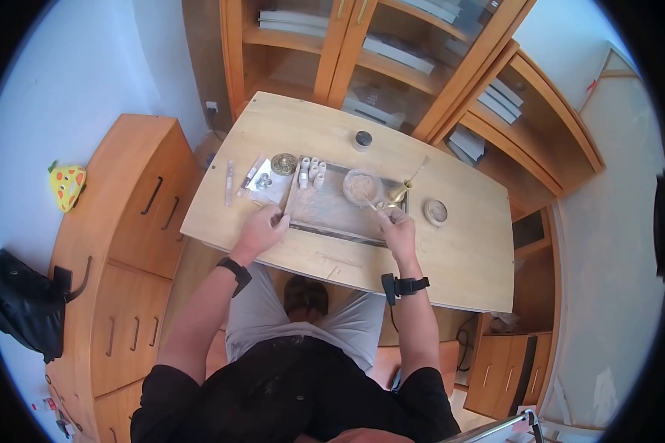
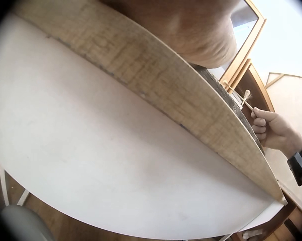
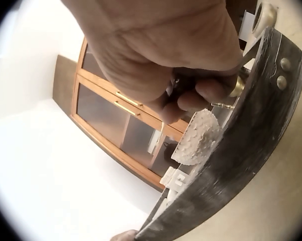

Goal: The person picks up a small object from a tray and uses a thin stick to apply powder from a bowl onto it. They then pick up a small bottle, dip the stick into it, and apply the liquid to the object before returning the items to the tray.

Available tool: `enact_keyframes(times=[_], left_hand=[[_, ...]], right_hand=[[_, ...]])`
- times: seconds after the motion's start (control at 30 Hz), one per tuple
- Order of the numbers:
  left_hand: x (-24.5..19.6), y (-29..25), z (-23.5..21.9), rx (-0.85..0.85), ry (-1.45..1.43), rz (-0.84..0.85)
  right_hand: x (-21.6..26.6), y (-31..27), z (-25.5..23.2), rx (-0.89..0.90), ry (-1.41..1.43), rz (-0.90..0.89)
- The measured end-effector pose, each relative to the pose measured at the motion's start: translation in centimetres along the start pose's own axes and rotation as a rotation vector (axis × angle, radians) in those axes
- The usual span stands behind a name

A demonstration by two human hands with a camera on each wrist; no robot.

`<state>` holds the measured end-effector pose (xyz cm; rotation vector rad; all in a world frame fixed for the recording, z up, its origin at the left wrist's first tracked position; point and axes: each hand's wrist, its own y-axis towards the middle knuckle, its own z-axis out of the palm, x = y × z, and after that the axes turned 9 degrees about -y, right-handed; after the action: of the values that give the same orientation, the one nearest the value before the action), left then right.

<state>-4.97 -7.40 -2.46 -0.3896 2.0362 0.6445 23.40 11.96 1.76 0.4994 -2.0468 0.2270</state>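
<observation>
from where i stand, someone sits at a pale wooden table (image 1: 462,258), both forearms reaching in over its near edge. the right hand (image 1: 399,235) is drawn in narrow, pinching a thin stick (image 1: 372,206) between thumb and fingers, and the stick's far end points to the near right side of a round bowl (image 1: 346,193); i can't tell whether it touches. the bowl, with pale powder (image 1: 362,186) in it, sits inside a dark-edged tray (image 1: 325,207), towards its right end. the left hand (image 1: 258,232) is down by the tray's near left corner, fingers bent, though i can't tell if they really grip anything.

a cluster of small white bottles (image 1: 311,173) stands at the tray's far left, and a brass vase (image 1: 398,194) with thin tools upright in it is just right of the bowl. beyond the tray is a dark-lidded jar (image 1: 363,139); off to the right, apart from the tray, is a round container (image 1: 435,213). on the left a patterned brass piece (image 1: 284,164) lies by a white sheet (image 1: 273,193) that has small round bits on it
</observation>
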Motion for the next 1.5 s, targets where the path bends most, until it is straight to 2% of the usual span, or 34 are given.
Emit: enact_keyframes(times=[0.1,0.2,0.4,0.5,0.6,0.7,0.9,1.2,1.4,1.5], left_hand=[[0.0,0.0,0.0,0.003,0.005,0.002],[-0.3,-0.1,-0.1,-0.003,0.006,-0.002],[-0.2,-0.1,-0.1,-0.01,0.012,0.02],[-0.2,-0.1,-0.2,-0.013,0.007,0.021],[-0.3,-0.1,-0.3,-0.011,0.014,0.022],[-0.2,0.0,-0.3,-0.005,0.025,0.03],[-0.2,0.0,-0.3,0.007,0.026,0.015],[-0.1,0.1,-0.1,0.006,0.044,0.017],[0.1,0.0,0.1,0.003,0.01,0.027],[0.3,0.0,0.1,0.003,0.019,0.039]], right_hand=[[0.3,-0.6,1.2,0.064,-0.137,-0.149],[2.6,-0.9,2.5,0.023,-0.385,-0.274],[3.4,0.6,5.9,-0.043,-0.658,-0.386],[4.3,0.3,6.0,0.041,-0.569,-0.511],[3.4,0.5,6.0,0.085,-0.545,-0.673],[3.5,0.1,5.9,0.177,-0.482,-0.679],[3.4,0.2,5.7,0.265,-0.425,-0.538],[2.1,-0.6,4.0,0.253,-0.113,-0.165],[0.9,-0.7,1.6,0.064,0.014,-0.061],[-0.4,0.1,0.4,-0.053,-0.009,-0.075]])
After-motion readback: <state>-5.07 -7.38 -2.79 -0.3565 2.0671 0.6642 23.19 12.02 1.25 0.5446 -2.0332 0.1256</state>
